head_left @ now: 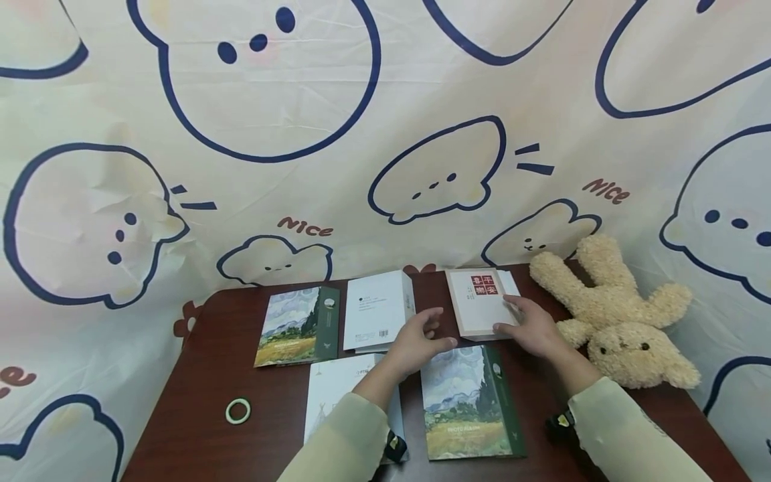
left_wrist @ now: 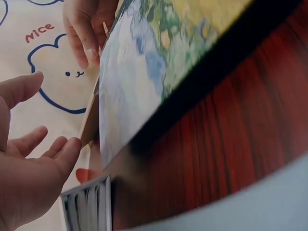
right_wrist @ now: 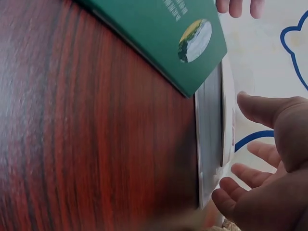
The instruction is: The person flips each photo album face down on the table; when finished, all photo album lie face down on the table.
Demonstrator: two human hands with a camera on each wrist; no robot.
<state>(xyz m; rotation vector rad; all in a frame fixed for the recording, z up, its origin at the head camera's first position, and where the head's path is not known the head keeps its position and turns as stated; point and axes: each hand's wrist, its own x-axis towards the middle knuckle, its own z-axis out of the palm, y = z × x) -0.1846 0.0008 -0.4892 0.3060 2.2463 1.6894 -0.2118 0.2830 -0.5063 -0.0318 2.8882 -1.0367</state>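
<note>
A white book with a red character block (head_left: 482, 301) lies at the back right, on top of a white album (head_left: 509, 284) that shows along its right side. My right hand (head_left: 533, 328) is at the book's right edge, thumb and fingers spread; the right wrist view shows this hand (right_wrist: 274, 168) beside the stacked edges. My left hand (head_left: 417, 341) hovers left of the book with relaxed fingers and nothing in them. In front lies a green-spined photo album with a landscape painting (head_left: 460, 402). A white album with a barcode (head_left: 376, 311) stands just behind my left hand.
A second landscape album (head_left: 292, 325) lies at the back left. Another white album (head_left: 337, 385) lies partly under my left forearm. A pale green ring (head_left: 237, 411) is on the dark wooden table (head_left: 187, 428). A plush toy (head_left: 620, 314) lies at the right edge.
</note>
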